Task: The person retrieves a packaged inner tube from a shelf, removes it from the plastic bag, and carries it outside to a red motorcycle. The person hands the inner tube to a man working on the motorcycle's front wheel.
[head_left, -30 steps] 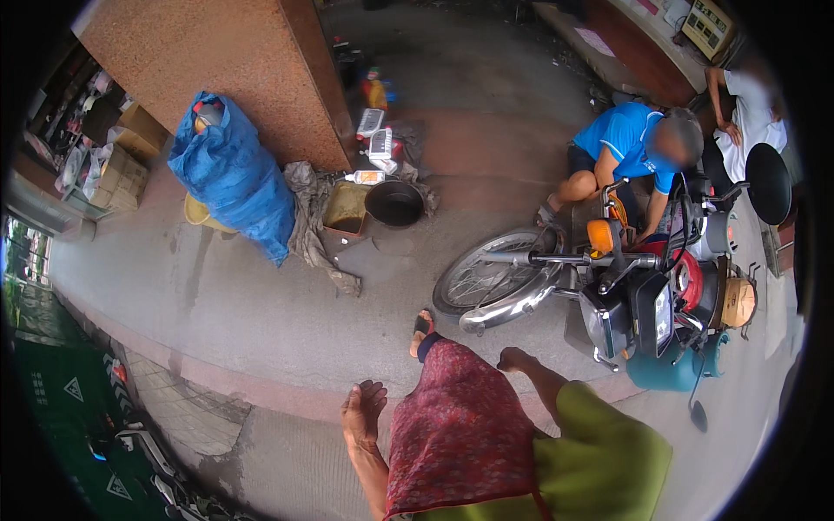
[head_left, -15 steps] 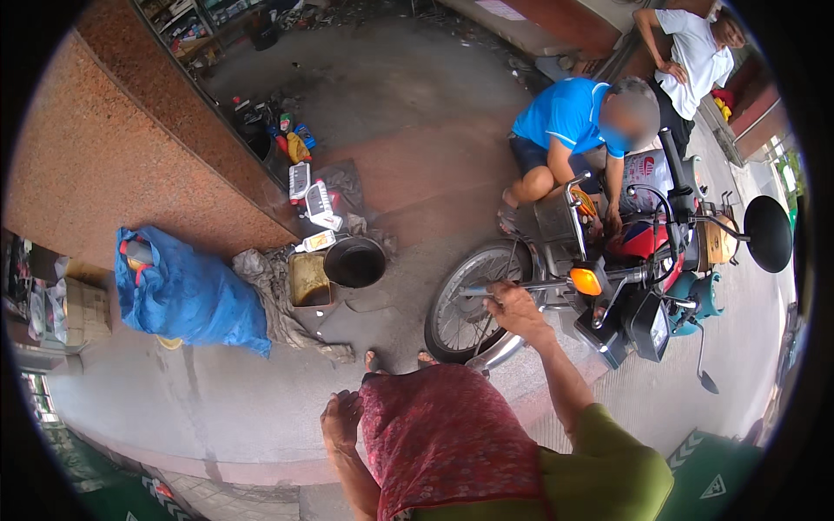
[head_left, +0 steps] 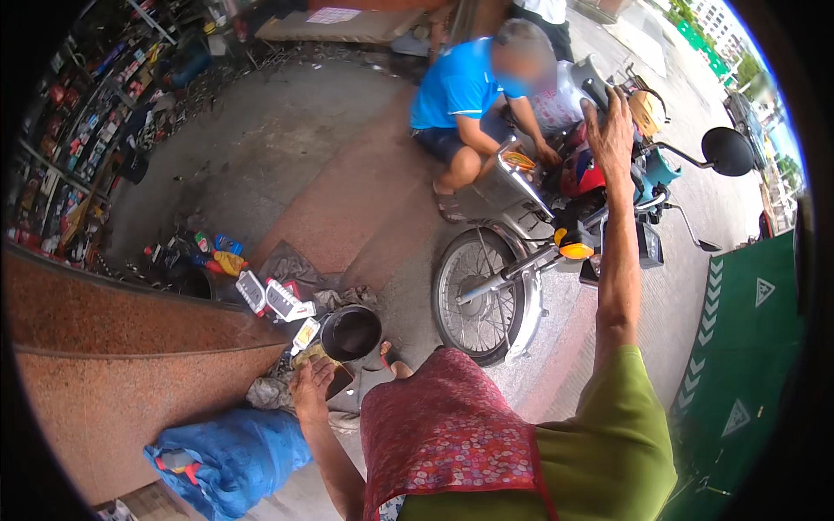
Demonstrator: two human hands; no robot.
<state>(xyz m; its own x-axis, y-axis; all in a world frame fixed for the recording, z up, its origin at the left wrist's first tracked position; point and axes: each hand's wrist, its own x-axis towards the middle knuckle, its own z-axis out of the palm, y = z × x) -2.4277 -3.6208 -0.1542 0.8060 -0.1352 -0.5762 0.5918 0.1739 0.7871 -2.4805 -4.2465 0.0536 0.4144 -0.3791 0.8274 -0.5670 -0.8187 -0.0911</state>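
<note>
A motorcycle [head_left: 565, 247] leans in front of me, to the right, its spoked front wheel [head_left: 486, 291] nearest. My right hand [head_left: 612, 135] is stretched out to its black handlebar grip [head_left: 596, 92]. Thumb and fingers look apart there; whether they touch the grip I cannot tell. Low on the left, my left hand [head_left: 311, 386] hangs with fingers extended and nothing in it. It overlaps a yellowish square container [head_left: 339, 379] beside a black bucket [head_left: 351, 333]. Across the motorcycle squats a person in a blue shirt [head_left: 452, 91], a hand [head_left: 546, 154] at its middle.
White bottles [head_left: 285, 300] and a blue sack [head_left: 239, 460] lie by the stone pillar [head_left: 130, 391] on the left. Shelves crammed with small goods [head_left: 82, 130] stand farther back. At right are a round mirror [head_left: 727, 151] and a green barrier [head_left: 738, 347].
My right hand has gone from beside the front fork up and forward to the handlebar grip. The left hand has moved away from my apron's edge and opened. The view has turned.
</note>
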